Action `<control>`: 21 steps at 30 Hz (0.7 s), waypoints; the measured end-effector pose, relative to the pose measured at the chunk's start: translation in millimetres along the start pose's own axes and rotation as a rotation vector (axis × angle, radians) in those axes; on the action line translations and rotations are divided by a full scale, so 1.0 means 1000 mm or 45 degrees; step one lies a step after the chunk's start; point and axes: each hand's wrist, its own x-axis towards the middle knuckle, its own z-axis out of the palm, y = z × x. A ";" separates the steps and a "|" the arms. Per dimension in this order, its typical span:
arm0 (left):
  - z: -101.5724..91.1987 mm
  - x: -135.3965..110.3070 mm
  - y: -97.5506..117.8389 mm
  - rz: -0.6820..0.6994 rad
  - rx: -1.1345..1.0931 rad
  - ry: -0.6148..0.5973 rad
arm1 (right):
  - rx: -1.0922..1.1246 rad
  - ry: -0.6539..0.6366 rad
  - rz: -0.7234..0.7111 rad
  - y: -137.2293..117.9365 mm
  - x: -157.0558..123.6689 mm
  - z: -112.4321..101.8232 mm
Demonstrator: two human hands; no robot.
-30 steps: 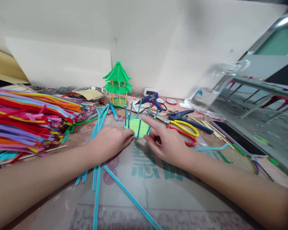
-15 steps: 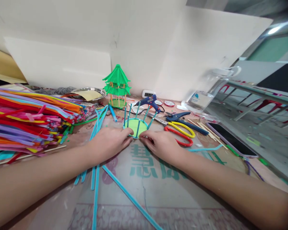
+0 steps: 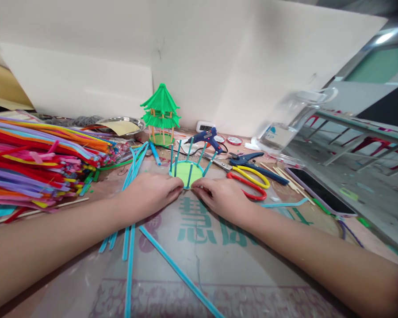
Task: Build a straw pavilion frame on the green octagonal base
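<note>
A round light-green base (image 3: 186, 170) lies on the table, with blue pipe cleaner along its rim and several blue posts standing up from it. At the base's near left edge, my left hand (image 3: 150, 191) pinches the rim between thumb and fingers. My right hand (image 3: 223, 196) is closed in the same way on the near right edge, the two sets of fingertips a small gap apart. The fingertips partly cover the rim there. Loose blue pipe cleaners (image 3: 128, 260) lie beside and under my left forearm, and another blue pipe cleaner (image 3: 181, 271) lies slantwise nearer to me.
Behind the base stand a green pagoda model (image 3: 162, 115) and a blue glue gun (image 3: 205, 138). To the right lie scissors (image 3: 252, 176), blue pliers (image 3: 248, 159), a phone (image 3: 320, 191) and a clear jug (image 3: 283, 128). Bundled coloured pipe cleaners (image 3: 36, 163) fill the left.
The view has shifted slightly. Both hands keep their pinch at the near rim of the base, with barely any movement of the fingers.
</note>
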 end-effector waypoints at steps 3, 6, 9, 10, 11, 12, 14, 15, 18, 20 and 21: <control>0.000 0.000 0.001 -0.032 0.007 -0.022 | 0.010 0.062 -0.008 -0.002 -0.002 -0.001; 0.001 0.000 0.001 -0.027 0.007 -0.007 | 0.075 0.077 -0.090 -0.003 -0.004 -0.003; 0.002 0.001 -0.001 -0.010 -0.001 0.001 | 0.101 0.067 -0.145 -0.004 -0.005 -0.005; 0.002 0.001 -0.001 -0.008 0.000 0.002 | 0.099 0.062 -0.149 -0.004 -0.005 -0.005; 0.002 0.001 -0.001 -0.003 0.002 0.004 | 0.094 0.055 -0.148 -0.004 -0.004 -0.004; 0.002 0.001 -0.002 0.000 0.008 0.005 | 0.091 0.047 -0.145 -0.004 -0.004 -0.004; 0.002 0.002 -0.001 0.000 0.017 0.002 | 0.093 0.035 -0.139 -0.004 -0.003 -0.004; 0.002 0.002 -0.001 -0.002 0.016 -0.001 | 0.094 0.034 -0.135 -0.004 -0.002 -0.004; 0.001 0.001 -0.001 -0.005 0.009 -0.002 | 0.084 0.040 -0.126 -0.005 -0.001 -0.004; 0.001 0.001 -0.001 -0.003 0.014 0.003 | 0.077 0.039 -0.127 -0.005 -0.001 -0.004; 0.001 0.000 -0.001 -0.004 0.019 0.007 | 0.075 0.035 -0.127 -0.005 -0.002 -0.004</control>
